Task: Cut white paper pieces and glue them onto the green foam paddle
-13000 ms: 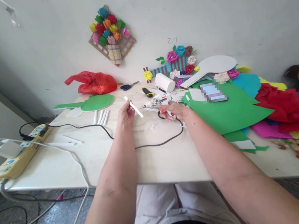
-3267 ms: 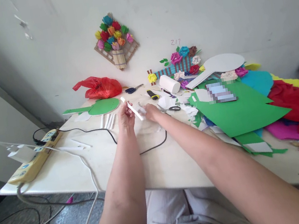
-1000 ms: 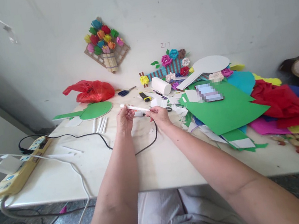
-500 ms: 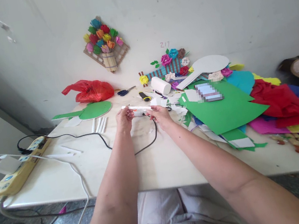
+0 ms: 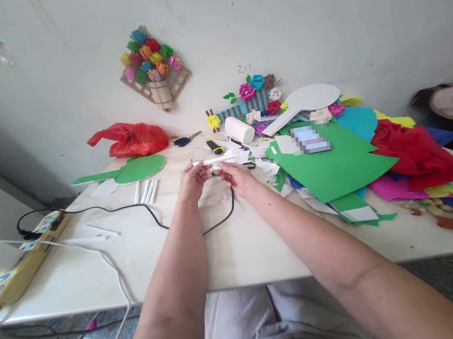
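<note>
Left hand [image 5: 194,182] and right hand [image 5: 237,178] pinched a white paper strip [image 5: 215,160] between them, above the table [image 5: 250,253] — its right end was partly hidden. Red plastic bag [image 5: 136,140] stood at back left — contents appeared indistinct through the film.

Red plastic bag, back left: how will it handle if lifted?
The red plastic bag looks like thin, creased film, so it would probably sag and crumple. Its glossy surface may slip a little. The bulging body suggests contents that might shift; their weight can't be judged from here.
</note>
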The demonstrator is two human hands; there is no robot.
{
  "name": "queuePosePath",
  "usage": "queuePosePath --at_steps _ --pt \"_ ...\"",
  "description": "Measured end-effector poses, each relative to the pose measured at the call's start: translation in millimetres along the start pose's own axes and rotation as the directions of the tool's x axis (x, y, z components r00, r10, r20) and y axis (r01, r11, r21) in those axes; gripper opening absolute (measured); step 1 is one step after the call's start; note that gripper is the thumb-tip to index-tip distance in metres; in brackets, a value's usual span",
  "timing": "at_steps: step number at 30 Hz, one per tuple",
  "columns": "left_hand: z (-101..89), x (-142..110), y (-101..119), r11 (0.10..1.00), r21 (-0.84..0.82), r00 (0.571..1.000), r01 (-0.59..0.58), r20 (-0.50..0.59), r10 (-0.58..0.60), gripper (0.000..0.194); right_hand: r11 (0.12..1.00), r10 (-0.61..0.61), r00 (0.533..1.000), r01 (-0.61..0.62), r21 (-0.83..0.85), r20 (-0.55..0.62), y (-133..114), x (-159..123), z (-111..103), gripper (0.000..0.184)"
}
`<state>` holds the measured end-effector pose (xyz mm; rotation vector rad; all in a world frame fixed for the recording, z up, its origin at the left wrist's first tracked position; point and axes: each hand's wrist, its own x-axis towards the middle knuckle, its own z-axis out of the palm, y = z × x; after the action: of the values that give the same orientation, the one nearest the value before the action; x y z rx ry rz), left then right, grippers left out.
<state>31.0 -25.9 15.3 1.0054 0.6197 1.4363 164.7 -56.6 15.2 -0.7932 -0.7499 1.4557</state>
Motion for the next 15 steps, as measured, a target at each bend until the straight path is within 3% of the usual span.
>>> queuePosePath --at_steps 7,15 --pt "3.9 -5 1 0.994 0.083 0.989 0.071 0.122 -0.081 0.017 0.994 -0.069 0.998 0.069 0.091 0.001 3 9 -6 0.010" --pt "1.0 -5 4 0.989 0.084 0.985 0.122 0.110 -0.131 0.017 0.993 -0.086 0.996 0.084 0.081 0.018 3 12 -9 0.010"
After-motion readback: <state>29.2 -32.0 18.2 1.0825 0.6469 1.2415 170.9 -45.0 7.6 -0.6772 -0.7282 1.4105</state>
